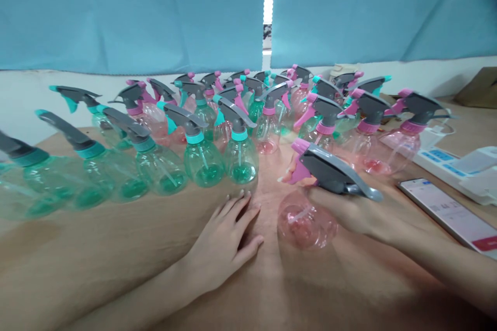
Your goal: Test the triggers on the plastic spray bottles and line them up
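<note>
Head view, and the right hand is wrapped round the neck of a pink bottle, just under its grey spray head. Fingertips curl out on the far side, beside the pink trigger. The bottle is right of centre at the front of the desk; with this blur, its base could be resting on the wood or just off it. The neck is hidden by the grip, so how well the head sits there can't be judged.

Over to the left hand: palm down on the desk, fingers spread, holding nothing. Its fingertips point at a green bottle just ahead, at the end of a tight row.

So here's the danger: a forward nudge from those fingers could tip that green bottle into its neighbours. On the right, a loose grip could let the pink bottle swing under its bulky head, and a careless squeeze could pull the trigger. The crowd of bottles behind leaves little room, so the nozzle could clip one. And the right forearm passes close to the phone; an outward sweep could shove it toward the power strip.
</note>
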`<state>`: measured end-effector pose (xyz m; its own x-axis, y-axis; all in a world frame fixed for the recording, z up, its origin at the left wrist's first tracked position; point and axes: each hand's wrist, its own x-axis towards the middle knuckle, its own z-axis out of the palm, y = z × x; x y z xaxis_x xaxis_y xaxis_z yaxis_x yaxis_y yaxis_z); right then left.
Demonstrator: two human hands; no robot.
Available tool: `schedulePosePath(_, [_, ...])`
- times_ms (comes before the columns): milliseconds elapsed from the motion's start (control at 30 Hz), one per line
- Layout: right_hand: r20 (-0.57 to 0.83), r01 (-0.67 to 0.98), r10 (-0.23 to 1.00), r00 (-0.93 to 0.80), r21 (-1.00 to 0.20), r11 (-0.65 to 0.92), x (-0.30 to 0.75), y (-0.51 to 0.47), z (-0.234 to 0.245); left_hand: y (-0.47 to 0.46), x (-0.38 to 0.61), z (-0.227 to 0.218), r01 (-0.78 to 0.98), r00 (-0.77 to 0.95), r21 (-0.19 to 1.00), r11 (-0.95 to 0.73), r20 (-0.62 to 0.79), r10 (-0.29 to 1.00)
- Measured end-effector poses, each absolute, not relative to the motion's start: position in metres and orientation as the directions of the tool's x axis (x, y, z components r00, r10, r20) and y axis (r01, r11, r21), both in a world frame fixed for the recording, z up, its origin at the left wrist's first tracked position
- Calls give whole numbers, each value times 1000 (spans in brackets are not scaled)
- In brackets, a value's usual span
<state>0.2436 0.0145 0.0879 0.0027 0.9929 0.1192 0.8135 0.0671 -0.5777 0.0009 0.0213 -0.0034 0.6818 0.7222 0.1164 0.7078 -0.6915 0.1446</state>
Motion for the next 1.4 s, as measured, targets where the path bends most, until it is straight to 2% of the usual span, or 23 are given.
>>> schedulePosePath(167, [144,823,986,83,-569,14,244,11,86,21,1,-4,716,676,135,-685,111,729])
schedulePosePath(300, [117,852,991,58,-524,12,247,10,85,22,1,-4,712,681,124,-691,116,723])
schedulePosePath(533, [191,819,981,28,-567,87,248,13,79,22,1,-4,715,677,123,-689,124,725])
schedulePosePath(633, [178,762,984,-21,-635,131,239,14,90,21,1,-3,714,677,128,-688,120,726])
schedulePosePath(800, [186,684,981,53,-723,100,223,16,111,22,1,-3,716,676,132,-686,119,728])
schedulePosePath(933, [180,693,975,132,-720,39,223,17,109,22,1,-3,713,676,132,-688,130,725])
schedulePosePath(1100, [266,686,958,105,-717,124,234,17,82,21,1,-2,716,676,129,-686,118,727])
schedulePosePath(1233, [268,735,953,139,-673,82,241,15,72,22,2,-3,721,671,136,-680,112,733])
schedulePosePath(1400, [240,693,970,29,-705,153,237,16,84,22,1,-4,719,672,132,-683,122,731])
